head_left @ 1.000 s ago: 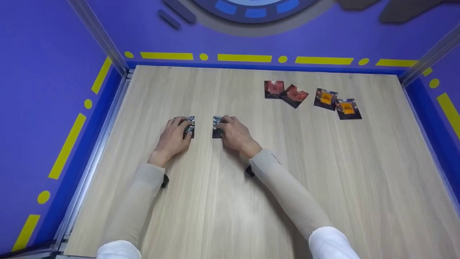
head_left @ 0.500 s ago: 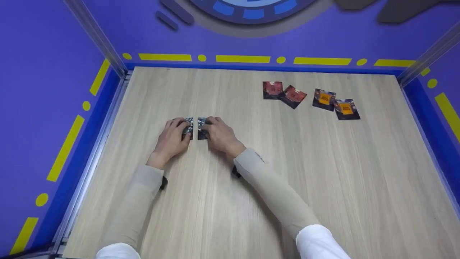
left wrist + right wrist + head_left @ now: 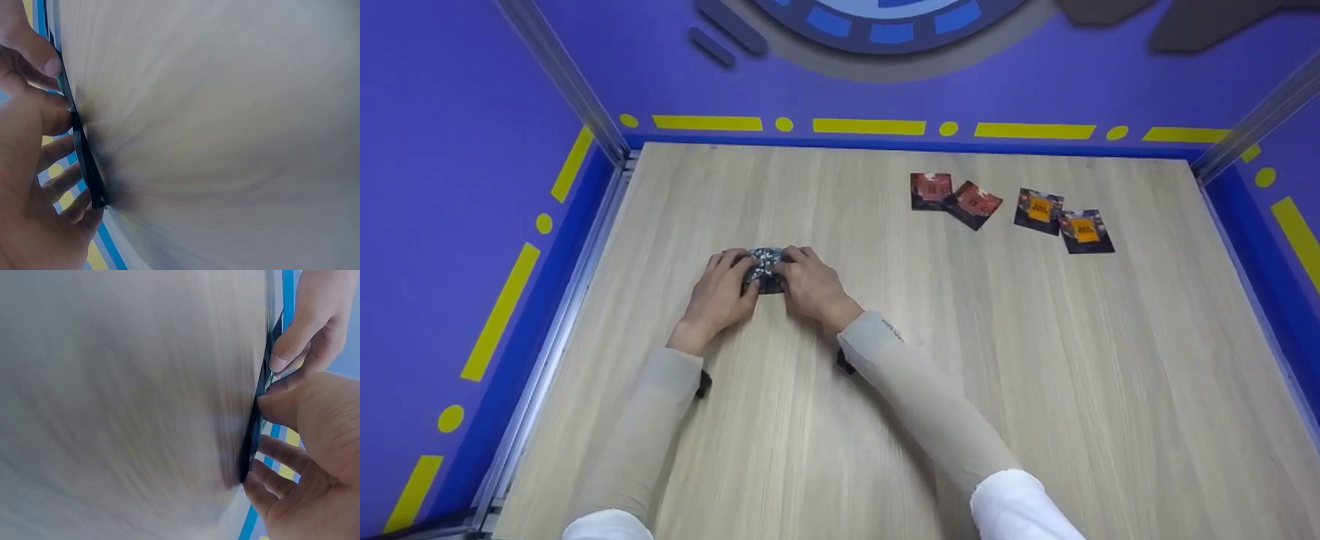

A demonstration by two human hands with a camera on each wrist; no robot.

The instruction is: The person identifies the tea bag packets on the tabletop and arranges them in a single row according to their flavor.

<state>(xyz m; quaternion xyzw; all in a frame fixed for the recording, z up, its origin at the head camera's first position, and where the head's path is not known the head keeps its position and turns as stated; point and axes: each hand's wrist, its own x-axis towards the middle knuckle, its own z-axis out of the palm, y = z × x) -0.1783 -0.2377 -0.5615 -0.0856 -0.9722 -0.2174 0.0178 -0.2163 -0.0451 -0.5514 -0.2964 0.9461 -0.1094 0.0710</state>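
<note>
Two flat, dark printed packets with a teal-and-white pattern lie edge to edge on the table, left of its middle. On the left packet, my left hand rests its thumb and fingertips, spread over its outer side. My right hand presses on the right packet in the same way. Both hands cover much of the print. Seen low in the left wrist view, the left packet is a thin dark strip under the fingers. In the right wrist view, the right packet looks slightly raised from the table.
Farther back on the wooden table lie two red packets, one touching the other at a slant. Two packets with orange labels lie to their right, also touching. Blue panels wall the table's back and sides.
My right hand has slid its packet leftward until it meets the left packet, and the gap between them has gone. My left hand has stayed in place on its packet.
</note>
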